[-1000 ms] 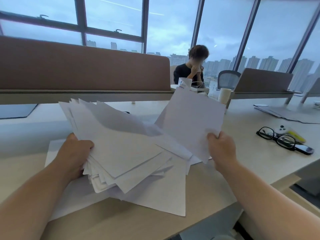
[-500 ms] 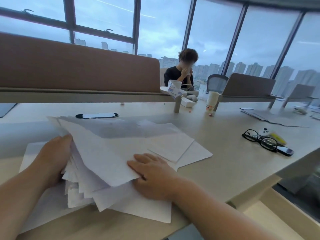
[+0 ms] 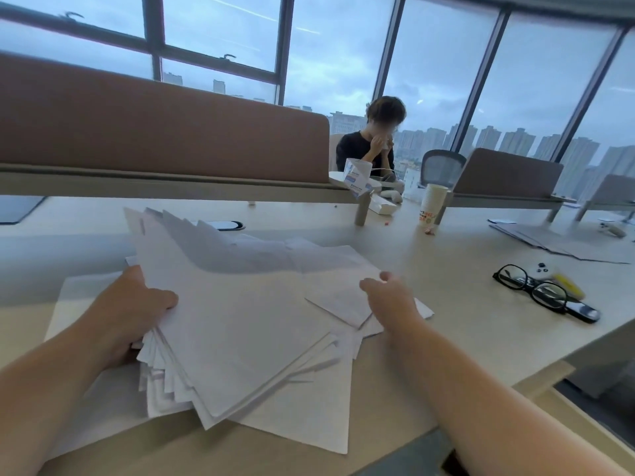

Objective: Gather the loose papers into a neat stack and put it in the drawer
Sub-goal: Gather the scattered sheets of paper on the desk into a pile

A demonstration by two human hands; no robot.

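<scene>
A high-rise office: tall windows over grey towers, a brown divider screen (image 3: 165, 132) along the far edge of my pale wood surface (image 3: 464, 338), and another person (image 3: 374, 139) seated beyond it.

What has just changed: a second ago my right hand (image 3: 388, 297) held one sheet up in the air; half a second ago it lay flat on the pile; now it has lifted off and hovers over the pile's right side, fingers loosely extended, holding nothing. That sheet now lies on top with the rest. My left hand (image 3: 137, 314) keeps its grip closed on the left edge of the loose papers (image 3: 240, 321), thumb on top and fingers underneath, tilting that side up. The pile sits near the front edge of the surface, fanned out, corners pointing every way, with a few sheets still flat beneath it.

I judge the gathering nearly done but the squaring not yet begun; the edges need tapping flush before anything goes to the drawer, which I cannot see here.

To the right lie black-framed glasses (image 3: 531, 286), a yellow highlighter (image 3: 568, 285) and a dark phone-like object (image 3: 582, 310). A paper cup (image 3: 433, 204) near the divider's end carries orange print, and a small carton (image 3: 357, 176) has blue lettering; neither is legible.
</scene>
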